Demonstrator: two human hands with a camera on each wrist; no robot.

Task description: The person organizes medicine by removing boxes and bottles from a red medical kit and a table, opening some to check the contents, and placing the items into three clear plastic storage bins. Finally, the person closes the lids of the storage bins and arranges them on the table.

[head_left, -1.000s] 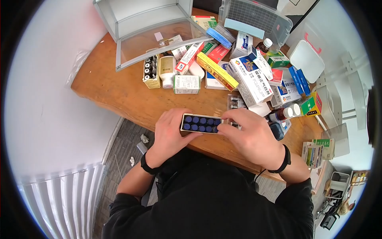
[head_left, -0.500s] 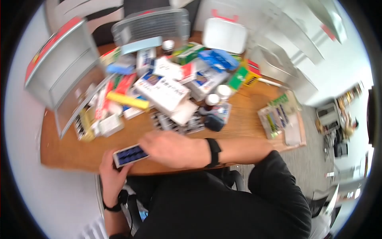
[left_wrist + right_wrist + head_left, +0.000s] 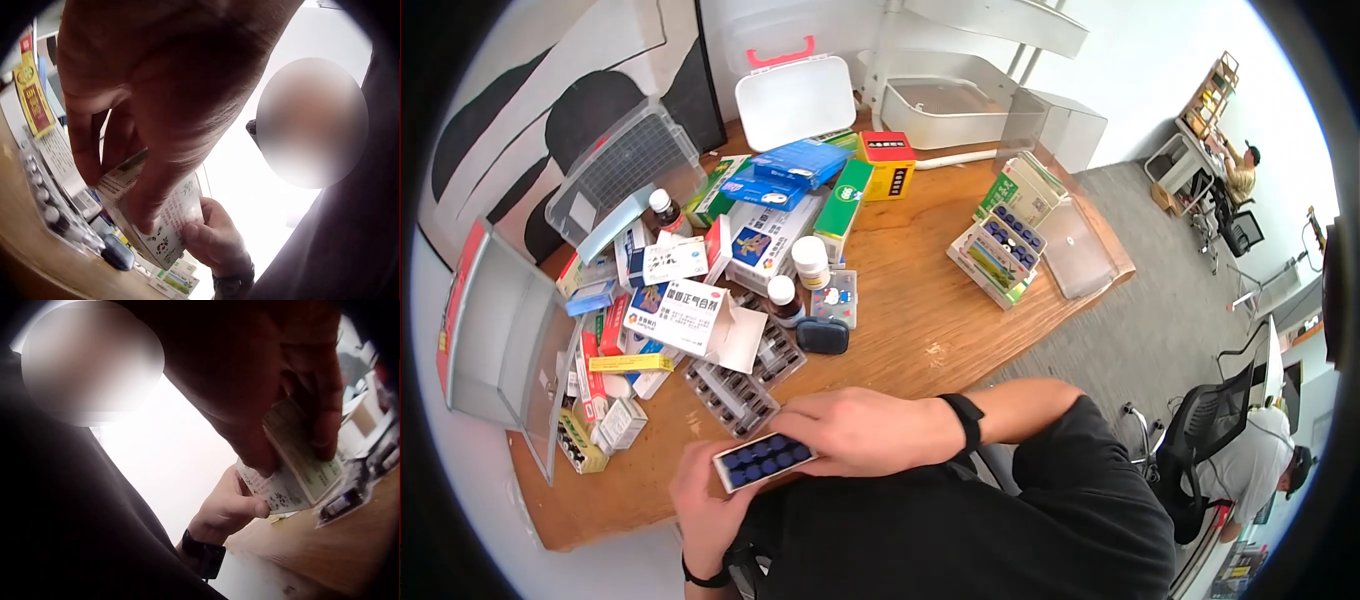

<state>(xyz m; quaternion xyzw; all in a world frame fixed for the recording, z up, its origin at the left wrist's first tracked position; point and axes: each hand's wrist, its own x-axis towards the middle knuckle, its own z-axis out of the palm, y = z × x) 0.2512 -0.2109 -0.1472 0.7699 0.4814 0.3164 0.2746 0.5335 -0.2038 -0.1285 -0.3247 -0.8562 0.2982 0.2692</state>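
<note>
A small open-topped carton of vials with rows of dark blue caps is held between both hands, by the front edge of the table. My left hand grips its left end, thumb on the near side and fingers on the far side. The right hand holds the opposite end, its back toward the head camera. From the left wrist, the carton's pale printed side shows between the two thumbs. The right wrist view shows a greenish printed face of the carton under the right fingers.
Beyond the hands lie clear trays of ampoules, a dark case and white-capped bottles. Medicine boxes are heaped at left, beside a clear-fronted bin. Another open carton of blue-capped vials stands at right.
The head view has swung right, bringing the right end of the table and a seated person further into sight. Both hands keep hold of the carton throughout.
</note>
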